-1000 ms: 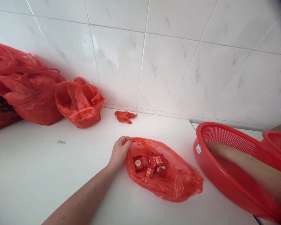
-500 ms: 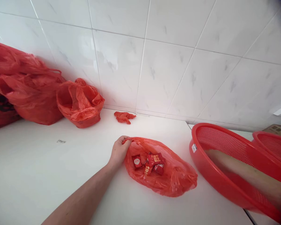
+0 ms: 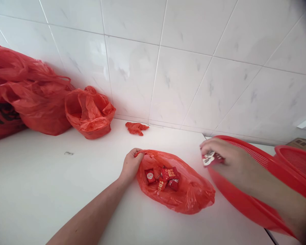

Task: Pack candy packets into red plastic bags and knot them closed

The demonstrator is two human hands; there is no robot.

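Observation:
My left hand (image 3: 132,164) pinches the left rim of a red plastic bag (image 3: 193,195), which lies with its mouth spread on the white table. Inside the bag rest several small red wrapped packets (image 3: 169,173), some with gold print. Over the near-left rim of a red plastic basket (image 3: 234,194), my right hand (image 3: 220,151) is closed on a red-and-white wrapped packet (image 3: 209,158), slightly blurred by motion. That packet is above and to the right of the bag, apart from it. My right forearm hides much of the basket's inside.
A knotted red bag (image 3: 90,115) and larger filled red bags (image 3: 40,102) stand at the left against the tiled wall (image 3: 132,68). A crumpled red plastic scrap (image 3: 137,128) lies near the wall. Behind the basket is another red basket (image 3: 295,163), with a cardboard box (image 3: 304,146) beyond.
My right hand has come up out of the red basket and moved left with a wrapped packet in its fingers. The left hand still grips the bag's rim.

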